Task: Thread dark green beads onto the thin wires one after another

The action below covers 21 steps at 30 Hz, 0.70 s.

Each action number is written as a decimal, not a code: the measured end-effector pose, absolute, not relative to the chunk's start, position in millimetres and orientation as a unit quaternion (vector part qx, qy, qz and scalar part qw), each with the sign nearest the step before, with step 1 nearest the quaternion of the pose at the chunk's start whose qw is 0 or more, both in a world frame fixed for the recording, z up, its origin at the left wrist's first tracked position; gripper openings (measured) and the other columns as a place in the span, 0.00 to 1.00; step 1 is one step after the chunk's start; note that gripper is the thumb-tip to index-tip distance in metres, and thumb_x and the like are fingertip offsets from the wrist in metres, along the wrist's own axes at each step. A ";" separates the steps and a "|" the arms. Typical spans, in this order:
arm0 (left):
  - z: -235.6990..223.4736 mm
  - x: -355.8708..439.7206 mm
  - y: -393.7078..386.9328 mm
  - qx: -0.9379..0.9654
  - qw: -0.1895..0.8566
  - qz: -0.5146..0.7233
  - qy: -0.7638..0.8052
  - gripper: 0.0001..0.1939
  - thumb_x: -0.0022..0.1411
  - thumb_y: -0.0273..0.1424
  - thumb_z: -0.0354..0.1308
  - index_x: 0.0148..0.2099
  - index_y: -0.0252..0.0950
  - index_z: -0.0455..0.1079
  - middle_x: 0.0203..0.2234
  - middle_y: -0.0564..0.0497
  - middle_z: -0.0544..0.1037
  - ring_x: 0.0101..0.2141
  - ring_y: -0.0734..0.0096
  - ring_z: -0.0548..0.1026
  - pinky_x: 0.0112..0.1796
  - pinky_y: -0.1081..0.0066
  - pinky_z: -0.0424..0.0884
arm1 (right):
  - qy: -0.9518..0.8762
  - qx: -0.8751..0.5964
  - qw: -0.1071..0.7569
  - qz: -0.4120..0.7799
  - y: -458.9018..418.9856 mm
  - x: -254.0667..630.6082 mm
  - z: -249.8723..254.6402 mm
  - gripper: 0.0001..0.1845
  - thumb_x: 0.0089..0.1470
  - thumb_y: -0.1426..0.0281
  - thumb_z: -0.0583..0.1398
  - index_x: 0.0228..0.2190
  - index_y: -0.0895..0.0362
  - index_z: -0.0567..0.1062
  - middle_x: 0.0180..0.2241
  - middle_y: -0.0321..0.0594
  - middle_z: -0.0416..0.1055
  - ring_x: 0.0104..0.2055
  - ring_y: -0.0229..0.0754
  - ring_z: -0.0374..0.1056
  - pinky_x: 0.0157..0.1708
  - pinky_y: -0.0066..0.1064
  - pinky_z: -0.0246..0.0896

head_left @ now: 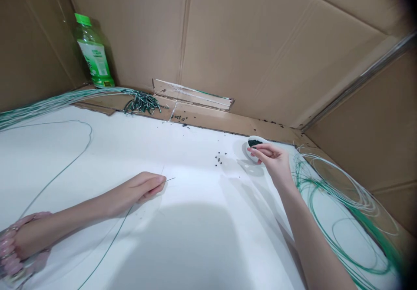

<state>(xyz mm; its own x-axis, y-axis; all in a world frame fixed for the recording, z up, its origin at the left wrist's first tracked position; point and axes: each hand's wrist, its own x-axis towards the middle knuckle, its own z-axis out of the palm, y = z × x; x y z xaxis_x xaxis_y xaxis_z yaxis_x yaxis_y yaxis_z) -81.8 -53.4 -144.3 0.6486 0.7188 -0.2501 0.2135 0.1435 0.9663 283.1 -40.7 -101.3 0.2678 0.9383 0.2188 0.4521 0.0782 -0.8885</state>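
My left hand (pixel 144 186) lies on the white board (pixel 192 194) with its fingers pinched on a thin metal needle (pixel 170 179), whose tip points right. My right hand (pixel 272 162) grips the rim of a small white dish (pixel 252 147) holding dark beads (pixel 254 143). Several loose dark beads (pixel 220 158) lie on the board to the left of the dish. A long green wire (pixel 61 166) curves across the board and passes just below my left hand.
Green and white wire coils (pixel 339 220) lie at the right. A bundle of beaded wire pieces (pixel 142 103) sits at the far edge. A green-capped plastic bottle (pixel 94 51) stands in the back corner. Cardboard walls (pixel 260 51) surround the board. A pink beaded bracelet (pixel 14 246) circles my left wrist.
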 end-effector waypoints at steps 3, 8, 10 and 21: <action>-142.9 -79.8 -53.0 0.621 0.660 0.193 0.376 0.26 0.64 0.50 0.44 0.23 0.35 0.52 0.18 0.57 0.49 0.21 0.76 0.47 0.25 0.68 0.45 | -0.550 -0.635 0.482 0.251 -39.2 282.6 -103.1 0.08 0.57 0.68 0.60 0.32 0.62 0.72 0.30 0.35 0.71 0.29 0.32 0.68 0.27 0.25 0.67; -140.3 -77.9 -52.9 0.622 0.660 0.189 0.377 0.26 0.64 0.50 0.44 0.24 0.35 0.52 0.18 0.57 0.50 0.21 0.76 0.47 0.24 0.69 0.45 | -0.553 -0.631 0.483 0.251 -39.0 283.5 -104.1 0.09 0.57 0.67 0.60 0.33 0.62 0.72 0.30 0.35 0.71 0.29 0.32 0.68 0.27 0.25 0.67; -140.0 -78.1 -53.0 0.624 0.660 0.188 0.372 0.26 0.64 0.50 0.44 0.23 0.35 0.52 0.18 0.57 0.49 0.21 0.76 0.47 0.24 0.69 0.45 | -0.553 -0.630 0.483 0.252 -39.2 283.7 -104.1 0.09 0.57 0.67 0.60 0.33 0.62 0.72 0.30 0.36 0.71 0.29 0.32 0.68 0.27 0.25 0.67; -143.1 -79.4 -52.6 0.628 0.660 0.196 0.363 0.26 0.65 0.50 0.44 0.23 0.35 0.52 0.18 0.57 0.49 0.21 0.77 0.47 0.24 0.69 0.45 | -0.551 -0.629 0.481 0.263 -40.2 281.5 -102.7 0.08 0.57 0.68 0.61 0.33 0.62 0.72 0.31 0.36 0.71 0.30 0.33 0.69 0.27 0.25 0.67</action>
